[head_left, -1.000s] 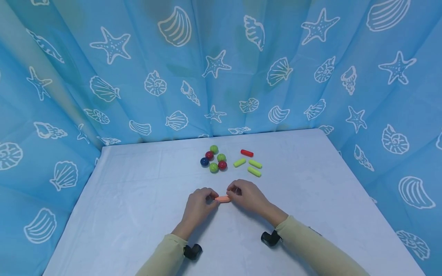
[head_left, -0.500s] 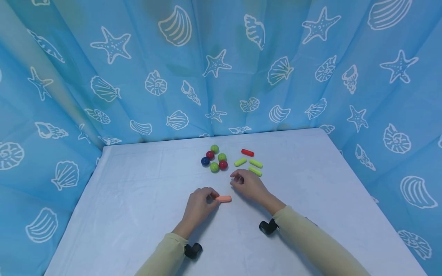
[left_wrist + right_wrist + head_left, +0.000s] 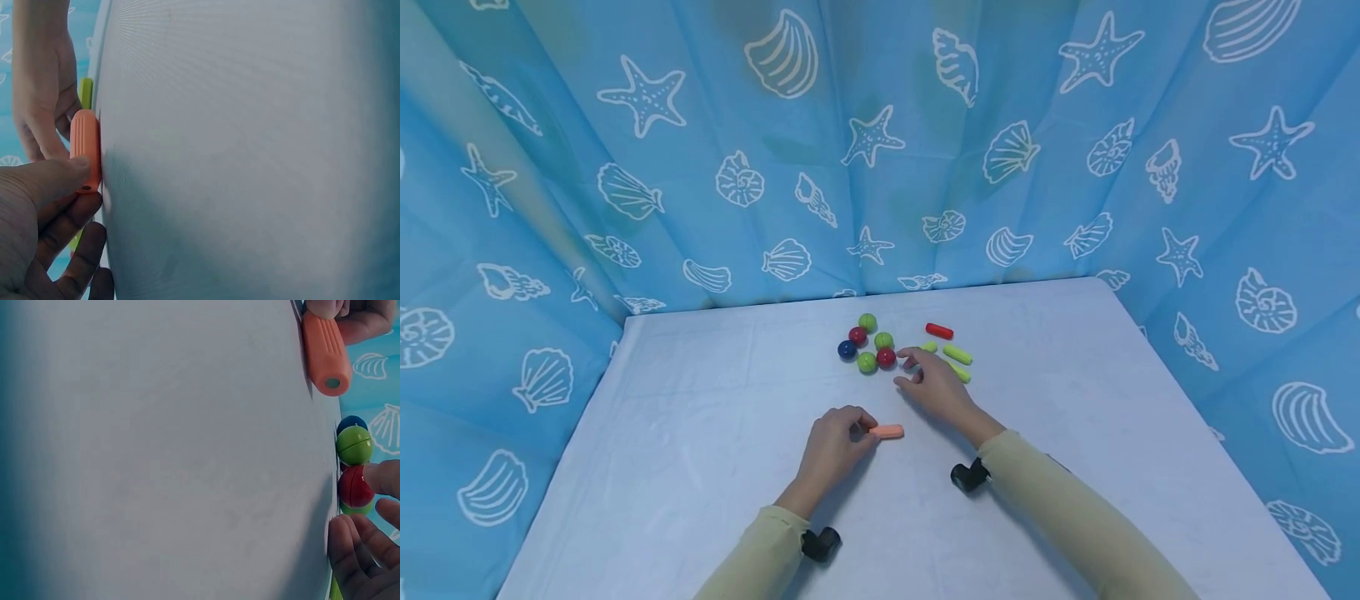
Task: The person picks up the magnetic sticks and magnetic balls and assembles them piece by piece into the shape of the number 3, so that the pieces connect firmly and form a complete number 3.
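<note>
Near the middle of the white table, my left hand (image 3: 837,443) pinches one end of a short orange ridged rod (image 3: 891,432) between thumb and fingers. In the right wrist view the rod's free end (image 3: 332,382) shows a small round inset. My right hand (image 3: 937,387) is farther back, holding nothing, its thumb and fingers spread apart. Its fingertips come right up to a glossy red ball (image 3: 886,357) at the near side of a cluster of balls. Part of the yellow-green rods (image 3: 958,355) is hidden behind this hand.
Beside the red ball are green balls (image 3: 867,362), a dark blue ball (image 3: 847,350) and another red ball (image 3: 857,336). A red rod (image 3: 939,331) lies behind the yellow-green ones. A blue shell-print curtain (image 3: 700,167) borders the table's back and sides.
My right hand has let go of the orange rod's right end and moved back to the balls, its fingers spreading. The left hand still holds the rod in place.
</note>
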The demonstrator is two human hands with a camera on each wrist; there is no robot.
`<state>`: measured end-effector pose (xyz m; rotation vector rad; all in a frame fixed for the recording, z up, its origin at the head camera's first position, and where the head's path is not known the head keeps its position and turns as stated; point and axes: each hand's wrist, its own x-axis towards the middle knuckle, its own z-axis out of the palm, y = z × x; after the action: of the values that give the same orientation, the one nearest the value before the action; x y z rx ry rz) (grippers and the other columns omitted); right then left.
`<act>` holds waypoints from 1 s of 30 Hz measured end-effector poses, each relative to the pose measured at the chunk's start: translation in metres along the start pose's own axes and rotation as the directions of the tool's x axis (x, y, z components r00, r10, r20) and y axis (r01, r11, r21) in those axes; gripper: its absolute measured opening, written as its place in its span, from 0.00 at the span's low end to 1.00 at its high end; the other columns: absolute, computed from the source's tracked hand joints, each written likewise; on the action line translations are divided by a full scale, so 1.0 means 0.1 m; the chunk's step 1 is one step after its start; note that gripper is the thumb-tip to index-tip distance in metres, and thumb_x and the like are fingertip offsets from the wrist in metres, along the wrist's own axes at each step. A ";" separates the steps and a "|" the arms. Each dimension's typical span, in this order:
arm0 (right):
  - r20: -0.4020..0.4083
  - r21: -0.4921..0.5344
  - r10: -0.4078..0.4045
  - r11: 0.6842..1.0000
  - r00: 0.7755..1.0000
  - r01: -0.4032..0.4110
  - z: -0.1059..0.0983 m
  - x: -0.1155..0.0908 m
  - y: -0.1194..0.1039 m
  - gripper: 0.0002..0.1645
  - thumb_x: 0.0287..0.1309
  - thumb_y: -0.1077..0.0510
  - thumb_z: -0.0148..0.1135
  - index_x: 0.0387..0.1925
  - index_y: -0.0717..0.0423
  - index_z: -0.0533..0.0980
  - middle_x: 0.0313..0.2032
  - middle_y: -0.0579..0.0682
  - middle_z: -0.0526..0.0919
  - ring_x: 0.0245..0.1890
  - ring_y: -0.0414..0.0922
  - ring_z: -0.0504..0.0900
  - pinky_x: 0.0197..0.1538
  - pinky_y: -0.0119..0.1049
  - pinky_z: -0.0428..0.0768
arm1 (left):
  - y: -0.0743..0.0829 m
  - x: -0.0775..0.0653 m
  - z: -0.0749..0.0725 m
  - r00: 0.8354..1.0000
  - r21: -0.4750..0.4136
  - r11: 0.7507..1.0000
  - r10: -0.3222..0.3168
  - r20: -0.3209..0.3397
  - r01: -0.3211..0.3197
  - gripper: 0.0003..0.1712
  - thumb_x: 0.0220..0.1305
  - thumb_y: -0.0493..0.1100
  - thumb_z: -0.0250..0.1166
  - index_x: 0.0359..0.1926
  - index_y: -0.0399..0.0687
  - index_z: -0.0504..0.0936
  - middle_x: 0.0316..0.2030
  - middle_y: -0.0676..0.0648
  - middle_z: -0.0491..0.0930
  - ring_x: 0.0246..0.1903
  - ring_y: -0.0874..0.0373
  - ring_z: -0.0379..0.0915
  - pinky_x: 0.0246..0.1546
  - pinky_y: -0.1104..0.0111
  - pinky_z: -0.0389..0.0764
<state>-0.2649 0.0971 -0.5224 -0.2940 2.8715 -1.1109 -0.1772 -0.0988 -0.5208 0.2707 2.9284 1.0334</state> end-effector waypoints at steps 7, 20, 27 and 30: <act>-0.013 -0.009 -0.006 1.000 1.000 0.006 0.03 0.09 -0.04 0.31 0.63 0.51 0.70 0.66 0.45 0.73 0.48 0.47 0.82 0.37 0.42 0.78 0.42 0.36 0.80 | -0.01 0.01 0.00 1.000 0.001 1.000 0.002 0.002 -0.002 0.07 0.62 0.43 0.74 0.41 0.53 0.87 0.36 0.54 0.83 0.35 0.58 0.72 0.41 0.63 0.77; -0.029 -0.020 -0.024 1.000 0.999 0.024 0.11 0.25 -0.05 0.29 0.63 0.51 0.71 0.64 0.43 0.74 0.48 0.48 0.80 0.38 0.44 0.77 0.41 0.36 0.79 | 0.00 0.00 0.00 1.000 0.014 1.000 0.016 -0.011 -0.016 0.06 0.62 0.43 0.74 0.40 0.53 0.87 0.36 0.55 0.83 0.33 0.59 0.71 0.37 0.66 0.76; -0.026 -0.062 -0.007 0.998 1.000 0.005 0.13 0.29 -0.09 0.30 0.63 0.51 0.71 0.65 0.45 0.73 0.49 0.49 0.80 0.41 0.44 0.78 0.43 0.38 0.80 | 0.01 0.00 0.00 1.000 0.009 1.000 0.010 -0.008 -0.009 0.06 0.62 0.43 0.74 0.40 0.53 0.87 0.36 0.54 0.83 0.34 0.59 0.71 0.38 0.65 0.76; -0.018 -0.075 -0.004 0.997 1.000 0.002 0.14 0.29 -0.11 0.29 0.63 0.51 0.71 0.64 0.42 0.73 0.49 0.49 0.80 0.43 0.45 0.79 0.45 0.39 0.80 | 0.00 0.00 0.00 1.000 0.012 1.000 0.007 -0.006 -0.007 0.06 0.62 0.43 0.74 0.40 0.53 0.87 0.36 0.54 0.84 0.34 0.59 0.71 0.39 0.64 0.76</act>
<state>-0.2897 0.0743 -0.5254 -0.2931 2.9343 -1.0135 -0.1767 -0.0987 -0.5204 0.2789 2.9420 1.0196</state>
